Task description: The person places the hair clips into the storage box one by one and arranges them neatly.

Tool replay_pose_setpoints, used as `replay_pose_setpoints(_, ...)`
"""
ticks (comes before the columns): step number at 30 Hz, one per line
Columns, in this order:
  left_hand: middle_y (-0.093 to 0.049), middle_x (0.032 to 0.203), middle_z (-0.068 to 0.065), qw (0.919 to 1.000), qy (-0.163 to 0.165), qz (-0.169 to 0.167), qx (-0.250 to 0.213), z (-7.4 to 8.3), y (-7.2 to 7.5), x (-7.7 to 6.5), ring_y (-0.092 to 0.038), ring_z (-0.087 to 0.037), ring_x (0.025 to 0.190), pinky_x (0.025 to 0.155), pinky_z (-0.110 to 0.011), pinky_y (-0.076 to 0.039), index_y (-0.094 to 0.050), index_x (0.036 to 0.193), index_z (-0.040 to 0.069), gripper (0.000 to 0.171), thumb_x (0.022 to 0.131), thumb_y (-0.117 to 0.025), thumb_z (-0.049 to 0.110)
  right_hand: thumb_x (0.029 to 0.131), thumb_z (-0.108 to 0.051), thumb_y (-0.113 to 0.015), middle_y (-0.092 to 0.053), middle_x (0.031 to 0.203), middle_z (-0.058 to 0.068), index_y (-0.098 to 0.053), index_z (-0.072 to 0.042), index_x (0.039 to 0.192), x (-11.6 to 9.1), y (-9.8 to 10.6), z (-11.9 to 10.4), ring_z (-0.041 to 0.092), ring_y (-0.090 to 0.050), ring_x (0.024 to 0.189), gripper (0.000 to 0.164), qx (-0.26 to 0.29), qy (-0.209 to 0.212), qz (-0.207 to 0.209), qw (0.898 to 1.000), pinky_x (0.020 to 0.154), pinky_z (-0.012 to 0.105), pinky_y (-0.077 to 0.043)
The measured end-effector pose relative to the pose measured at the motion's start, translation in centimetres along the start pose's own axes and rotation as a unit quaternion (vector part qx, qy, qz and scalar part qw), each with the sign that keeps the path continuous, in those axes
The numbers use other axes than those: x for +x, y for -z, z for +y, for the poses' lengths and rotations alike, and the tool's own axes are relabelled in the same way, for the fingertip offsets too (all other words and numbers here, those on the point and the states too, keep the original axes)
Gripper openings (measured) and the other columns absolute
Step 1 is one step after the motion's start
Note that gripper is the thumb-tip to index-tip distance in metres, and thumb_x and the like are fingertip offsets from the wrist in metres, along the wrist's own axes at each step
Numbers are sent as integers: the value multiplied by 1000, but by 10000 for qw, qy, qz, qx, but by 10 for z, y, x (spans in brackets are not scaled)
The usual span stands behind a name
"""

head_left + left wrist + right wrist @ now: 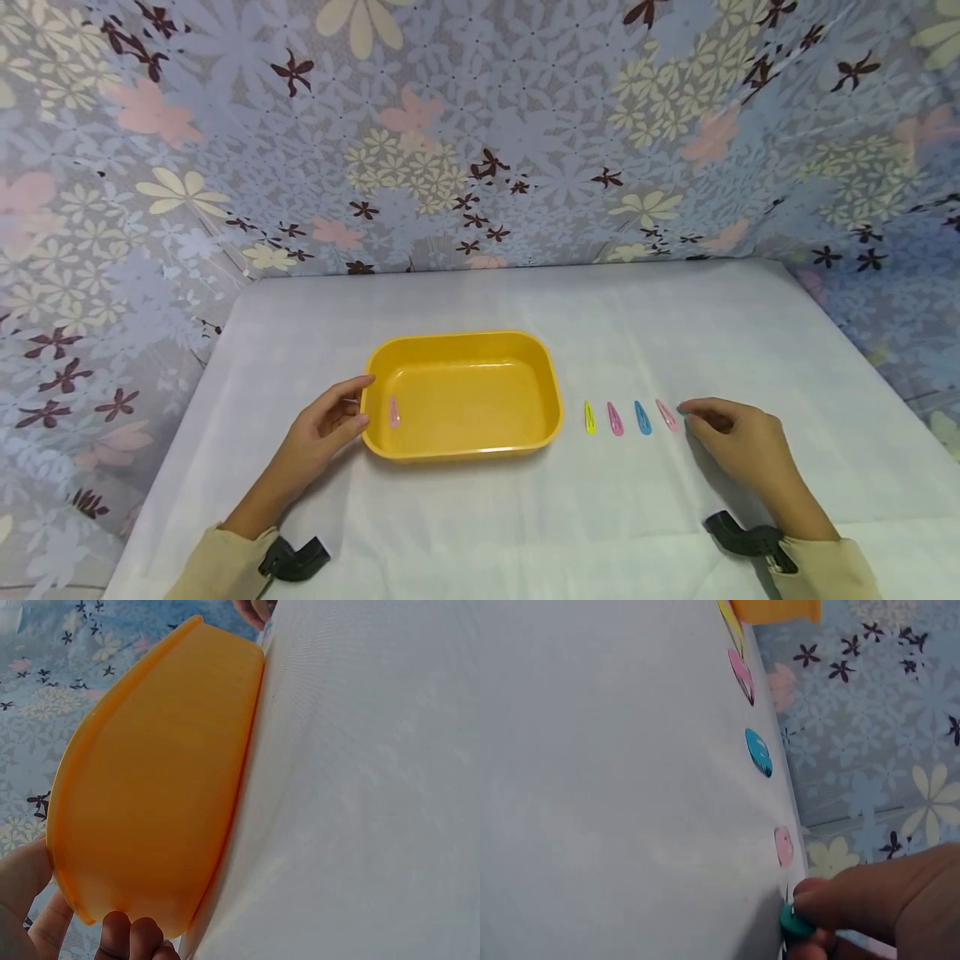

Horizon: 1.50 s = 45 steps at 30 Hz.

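Observation:
My left hand (315, 429) holds the left end of a yellow tray (457, 455), thumb and index finger at the rim. In the left wrist view the other fingertips (146, 937) curl against its end wall. A pink hair clip (394, 412) lies inside the tray near that end. At the right, my right hand (742, 437) pinches a teal hair clip (795, 922) between thumb and fingers, low over the white cloth. Left of it, a light pink clip (667, 415), a blue clip (642, 417), a pink clip (615, 418) and a yellow clip (590, 417) lie in a row.
A white cloth (480, 525) covers the table. Flower-patterned fabric (525, 150) hangs behind it and along both sides. Black straps (296, 558) sit at both wrists, next to beige sleeves. The clip row lies between the tray's right end and my right hand.

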<state>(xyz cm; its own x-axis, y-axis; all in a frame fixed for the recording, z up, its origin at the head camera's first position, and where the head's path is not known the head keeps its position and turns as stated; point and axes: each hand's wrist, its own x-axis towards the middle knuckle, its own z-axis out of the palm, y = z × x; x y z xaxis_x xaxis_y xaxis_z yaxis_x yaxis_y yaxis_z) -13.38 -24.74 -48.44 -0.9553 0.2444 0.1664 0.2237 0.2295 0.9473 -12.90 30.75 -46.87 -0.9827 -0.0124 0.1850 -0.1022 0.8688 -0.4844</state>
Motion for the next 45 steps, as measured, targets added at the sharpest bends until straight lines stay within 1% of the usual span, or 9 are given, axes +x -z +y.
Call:
replay_pose_setpoints(3, -55, 138, -17, 10000, 3, -3, -23, 0, 1, 1, -58, -19, 106, 89, -18, -52, -52, 147, 7, 48, 101, -64, 6, 92, -11, -75, -76, 95, 10, -80, -11, 107, 1, -1, 0, 28, -69, 82, 16, -30, 75, 79, 9999, 63, 28, -50)
replay_pose_setpoints(8, -56, 138, -13, 9999, 162, 27, -21, -1, 0, 0, -58, -18, 106, 89, -19, -51, -53, 146, 9, 48, 100, -66, 8, 95, -16, -74, -76, 101, 13, -80, -11, 110, 1, 0, 2, 30, -70, 88, 17, 26, -59, 9, 10000, 66, 25, -50)
replay_pose_setpoints(16, -56, 137, -15, 9999, 146, 28, 46, 2, 0, -1, -57, -19, 106, 89, -19, -51, -53, 146, 8, 47, 101, -65, 10, 99, -33, -70, -75, 101, 8, -75, -11, 122, -1, 11, 3, 2, -65, 74, 32, 430, -765, -428, 9952, 62, 22, -47)
replay_pose_setpoints(21, -57, 134, -14, 9999, 107, 25, 12, 3, 0, -1, -57, -20, 105, 88, -19, -51, -53, 146, 9, 47, 101, -65, 9, 96, -40, -72, -75, 105, 8, -74, -11, 125, -1, 16, 4, -9, -60, 80, 41, 451, -935, -474, 9935, 65, 20, -48)
replay_pose_setpoints(23, -57, 133, -14, 9999, 107, 9, -27, 4, 0, -1, -57, -20, 105, 88, -19, -51, -53, 146, 9, 47, 101, -65, 9, 96, -43, -72, -75, 106, 8, -73, -11, 126, 0, 18, 3, -11, -59, 81, 44, 430, -1029, -498, 9925, 69, 24, -48)
replay_pose_setpoints(29, -57, 132, -16, 9999, -68, -63, -53, 1, 1, -1, -59, -19, 106, 89, -20, -52, -52, 147, 6, 47, 101, -64, 6, 99, -36, -69, -74, 107, 11, -68, -4, 131, 1, 22, -1, 0, -70, 78, 45, 947, -1214, -578, 9864, 67, 19, -51)
replay_pose_setpoints(32, -57, 131, -16, 9999, -130, -78, -51, 0, 1, -1, -59, -20, 106, 89, -20, -52, -52, 147, 7, 47, 101, -64, 7, 100, -31, -69, -75, 104, 8, -67, -1, 132, 2, 25, -3, 5, -72, 79, 45, 1251, -1241, -581, 9826, 65, 18, -54)
replay_pose_setpoints(37, -58, 131, -13, 10000, 13, -13, -21, -1, 1, -2, -58, -20, 105, 88, -20, -52, -53, 146, 9, 47, 101, -65, 10, 99, -35, -70, -76, 101, 1, -66, -1, 134, 5, 29, -6, 7, -73, 80, 49, 1405, -1221, -622, 9805, 66, 23, -56)
replay_pose_setpoints(45, -58, 129, -13, 10000, 36, 26, 25, -2, 0, -1, -58, -20, 104, 87, -20, -52, -54, 146, 9, 47, 100, -66, 10, 97, -42, -70, -73, 114, 3, -64, -5, 138, 14, 40, -22, 10, -74, 88, 55, 1623, -1255, -991, 9737, 72, 22, -57)
